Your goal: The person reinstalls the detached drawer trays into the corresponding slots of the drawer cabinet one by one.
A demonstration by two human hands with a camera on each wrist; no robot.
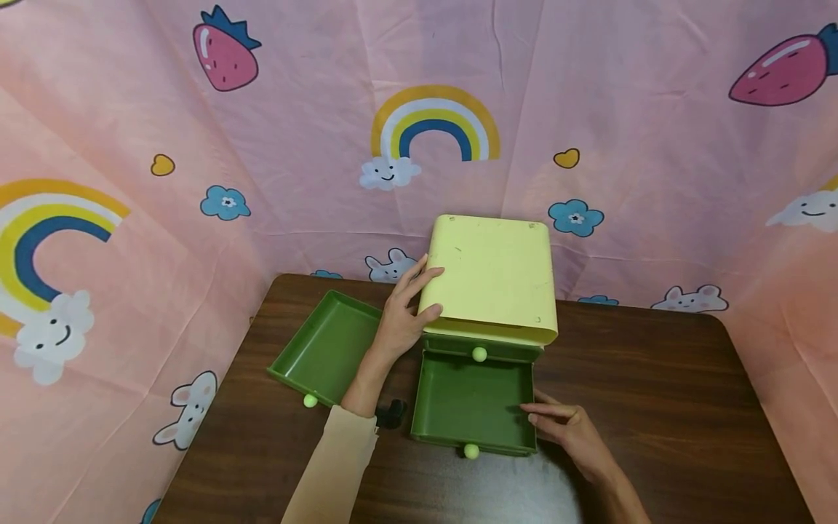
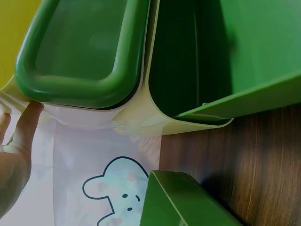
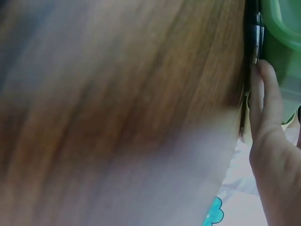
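A pale yellow drawer cabinet (image 1: 487, 273) with green drawers stands on the table. My left hand (image 1: 401, 320) rests at its upper left edge, fingertips on the top and side. The left wrist view shows the left fingers (image 2: 28, 125) beside the upper drawer (image 2: 84, 52), which sits closed in the cabinet. The lower drawer (image 1: 474, 404) is pulled far out and holds nothing visible; its round light green knob (image 1: 471, 451) faces me. At the lower drawer's right wall is my right hand (image 1: 576, 437), its extended fingers (image 3: 270, 96) along the side.
A separate green drawer (image 1: 330, 349) with a round knob lies on the dark wooden table (image 1: 641, 393), left of the cabinet, partly behind my left forearm. A small black object (image 1: 393, 413) shows beside the left cuff. A pink printed curtain (image 1: 314, 145) hangs close behind the table.
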